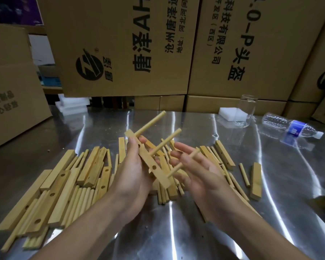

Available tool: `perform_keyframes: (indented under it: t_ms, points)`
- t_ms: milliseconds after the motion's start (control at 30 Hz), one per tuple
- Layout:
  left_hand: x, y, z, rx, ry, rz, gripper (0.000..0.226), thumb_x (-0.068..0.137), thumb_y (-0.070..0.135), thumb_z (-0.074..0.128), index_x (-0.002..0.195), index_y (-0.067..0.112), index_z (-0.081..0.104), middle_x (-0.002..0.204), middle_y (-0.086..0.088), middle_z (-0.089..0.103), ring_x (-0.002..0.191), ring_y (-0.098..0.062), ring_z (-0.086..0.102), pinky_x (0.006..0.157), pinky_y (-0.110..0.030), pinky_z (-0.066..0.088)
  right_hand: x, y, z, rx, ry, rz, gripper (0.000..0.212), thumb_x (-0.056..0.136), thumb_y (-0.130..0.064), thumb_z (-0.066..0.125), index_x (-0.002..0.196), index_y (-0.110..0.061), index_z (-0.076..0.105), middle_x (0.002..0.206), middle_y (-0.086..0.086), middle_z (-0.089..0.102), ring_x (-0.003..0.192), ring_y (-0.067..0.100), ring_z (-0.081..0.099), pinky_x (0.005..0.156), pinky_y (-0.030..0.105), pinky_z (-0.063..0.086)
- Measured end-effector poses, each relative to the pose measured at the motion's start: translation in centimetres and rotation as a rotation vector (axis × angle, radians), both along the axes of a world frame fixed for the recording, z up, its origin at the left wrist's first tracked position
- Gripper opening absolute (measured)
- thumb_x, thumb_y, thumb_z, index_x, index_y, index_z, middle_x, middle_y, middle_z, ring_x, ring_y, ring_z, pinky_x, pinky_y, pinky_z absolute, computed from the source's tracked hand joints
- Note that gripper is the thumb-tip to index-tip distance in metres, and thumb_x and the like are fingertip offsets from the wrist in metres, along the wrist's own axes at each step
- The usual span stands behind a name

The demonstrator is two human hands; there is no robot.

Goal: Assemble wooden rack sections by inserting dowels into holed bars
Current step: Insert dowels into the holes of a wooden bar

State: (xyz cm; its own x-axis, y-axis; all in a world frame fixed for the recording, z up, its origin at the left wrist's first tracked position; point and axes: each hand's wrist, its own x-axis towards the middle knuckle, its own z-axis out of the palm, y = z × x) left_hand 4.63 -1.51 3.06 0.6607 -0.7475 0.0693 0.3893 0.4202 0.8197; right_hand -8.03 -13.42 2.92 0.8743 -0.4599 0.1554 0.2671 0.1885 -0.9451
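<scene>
Shiny metal table (195,231) fronts stacked cardboard boxes (120,44). Above it, the left hand (131,171) curls round a holed bar (158,174) held aslant, three dowels (165,141) standing out of it. Right of the bar, the right hand (199,173) lies palm up, fingers straight and spread behind the lowest dowel. Loose bars and dowels (64,184) lie left of and beneath the bar.
</scene>
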Motion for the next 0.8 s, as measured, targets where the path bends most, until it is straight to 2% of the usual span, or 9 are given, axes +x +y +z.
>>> perform_keyframes:
  t_ms: [67, 133, 267, 400, 500, 567, 633, 700, 800]
  points:
    - [0.1, 0.0, 0.1, -0.020, -0.020, -0.003, 0.046, 0.106, 0.062, 0.032, 0.129, 0.028, 0.054, 0.094, -0.010, 0.070, 0.091, -0.021, 0.075, 0.084, -0.037, 0.059, 0.1, 0.4, -0.3, -0.134, 0.085, -0.024, 0.051, 0.076, -0.044, 0.092, 0.123, -0.033, 0.076, 0.124, -0.003, 0.076, 0.115, 0.012, 0.072, 0.091, 0.022, 0.058]
    - [-0.1, -0.1, 0.3, -0.002, -0.088, 0.023, 0.045, 0.107, 0.057, 0.032, 0.138, 0.029, 0.050, 0.100, -0.010, 0.075, 0.107, -0.028, 0.076, 0.097, -0.043, 0.055, 0.3, 0.8, -0.3, -0.252, 0.126, -0.099, 0.031, 0.086, -0.027, 0.087, 0.115, -0.028, 0.080, 0.113, 0.001, 0.079, 0.101, 0.014, 0.075, 0.083, 0.023, 0.060]
    - [-0.3, 0.1, 0.5, 0.141, -0.191, 0.108, 0.040, 0.105, 0.054, 0.043, 0.134, 0.037, 0.064, 0.123, -0.009, 0.074, 0.117, -0.022, 0.072, 0.101, -0.047, 0.058, 1.5, -1.0, 1.3, -0.328, 0.167, -0.276, 0.023, 0.092, -0.001, 0.076, 0.107, -0.019, 0.080, 0.095, 0.004, 0.080, 0.088, 0.014, 0.075, 0.076, 0.023, 0.060]
    - [0.3, 0.2, 0.1, 0.212, -0.054, 0.171, 0.027, 0.097, 0.046, 0.065, 0.123, 0.037, 0.071, 0.110, -0.004, 0.076, 0.091, -0.017, 0.078, 0.077, -0.031, 0.065, 4.0, -4.5, 5.3, -0.443, 0.237, -0.222, 0.023, 0.095, -0.005, 0.073, 0.105, -0.024, 0.080, 0.093, 0.001, 0.079, 0.088, 0.013, 0.076, 0.075, 0.023, 0.061]
    - [-0.6, 0.0, -0.2, 0.272, -0.183, 0.216, 0.017, 0.103, 0.032, 0.068, 0.107, 0.047, 0.074, 0.082, 0.010, 0.072, 0.070, -0.014, 0.067, 0.061, -0.026, 0.053, 8.2, -6.4, 7.0, -0.473, 0.243, -0.239, 0.028, 0.093, 0.002, 0.070, 0.102, -0.022, 0.081, 0.087, -0.002, 0.078, 0.080, 0.008, 0.074, 0.068, 0.018, 0.058]
    - [-1.6, -0.5, -0.9, 0.315, -0.357, 0.202, 0.029, 0.104, 0.021, 0.066, 0.101, 0.049, 0.072, 0.074, 0.016, 0.063, 0.066, -0.013, 0.058, 0.059, -0.025, 0.045, 12.5, -7.5, 7.3, -0.441, 0.257, -0.264, 0.031, 0.092, 0.007, 0.064, 0.099, -0.018, 0.081, 0.085, 0.002, 0.075, 0.076, 0.012, 0.070, 0.066, 0.019, 0.058]
    - [-2.8, -0.8, -1.2, 0.341, -0.491, 0.109, 0.040, 0.103, 0.013, 0.065, 0.094, 0.052, 0.070, 0.076, 0.018, 0.061, 0.068, -0.009, 0.056, 0.062, -0.021, 0.044, 17.7, -8.5, 7.2, -0.366, 0.310, -0.297, 0.032, 0.093, 0.008, 0.057, 0.102, -0.014, 0.078, 0.097, 0.010, 0.071, 0.081, 0.019, 0.065, 0.068, 0.024, 0.058]
    - [-3.8, -1.1, -1.0, 0.390, -0.560, 0.031, 0.035, 0.098, 0.013, 0.065, 0.093, 0.047, 0.070, 0.074, 0.019, 0.059, 0.065, -0.004, 0.053, 0.063, -0.017, 0.042, 22.6, -9.3, 6.9, -0.273, 0.389, -0.338, 0.031, 0.095, 0.008, 0.050, 0.111, -0.006, 0.072, 0.107, 0.014, 0.066, 0.081, 0.021, 0.062, 0.071, 0.027, 0.057]
    - [-4.0, -1.5, -0.9, 0.429, -0.523, 0.051, 0.019, 0.091, 0.010, 0.066, 0.093, 0.029, 0.062, 0.062, 0.017, 0.056, 0.051, -0.002, 0.045, 0.054, -0.013, 0.034, 28.0, -9.8, 6.2, -0.120, 0.450, -0.355, 0.035, 0.097, 0.004, 0.044, 0.128, 0.001, 0.059, 0.102, 0.010, 0.056, 0.081, 0.020, 0.057, 0.060, 0.023, 0.052]
